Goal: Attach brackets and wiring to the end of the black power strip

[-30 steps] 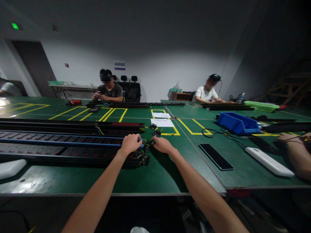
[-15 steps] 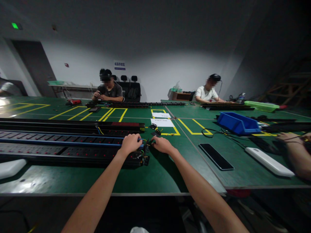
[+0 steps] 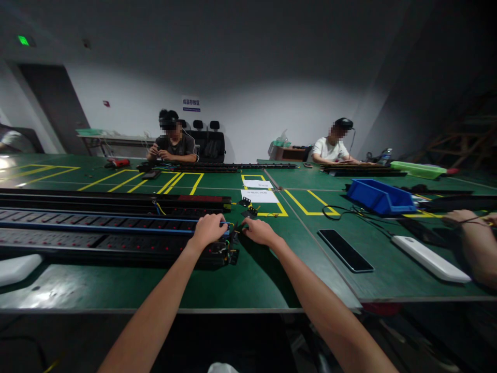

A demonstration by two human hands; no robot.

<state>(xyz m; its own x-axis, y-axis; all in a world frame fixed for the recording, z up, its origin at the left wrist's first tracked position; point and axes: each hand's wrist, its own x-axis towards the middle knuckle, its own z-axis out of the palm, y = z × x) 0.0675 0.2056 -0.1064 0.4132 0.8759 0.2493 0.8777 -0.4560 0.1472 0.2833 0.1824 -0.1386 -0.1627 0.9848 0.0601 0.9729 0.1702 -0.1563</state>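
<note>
Long black power strips [image 3: 128,242] with rows of sockets and red dots lie side by side on the green table, their right ends in front of me. My left hand [image 3: 209,228] is closed around the end of a strip with a blue edge [image 3: 155,228]. Just right of that end, my right hand [image 3: 258,230] pinches at a small black end bracket [image 3: 235,233], with thin yellow-green wires beside it. What exactly the right fingertips hold is partly hidden. Two more black brackets [image 3: 250,212] lie beyond my hands.
White paper sheets [image 3: 258,196] lie behind the brackets. To the right are a phone [image 3: 345,250], a white power bank [image 3: 430,259], a blue bin [image 3: 382,197] and black cables [image 3: 365,212]. A co-worker's arm [image 3: 476,238] reaches in at right; two people sit across the table.
My hands stay almost exactly where they were at the strip's end. The co-worker's hand at the right edge has shifted slightly.
</note>
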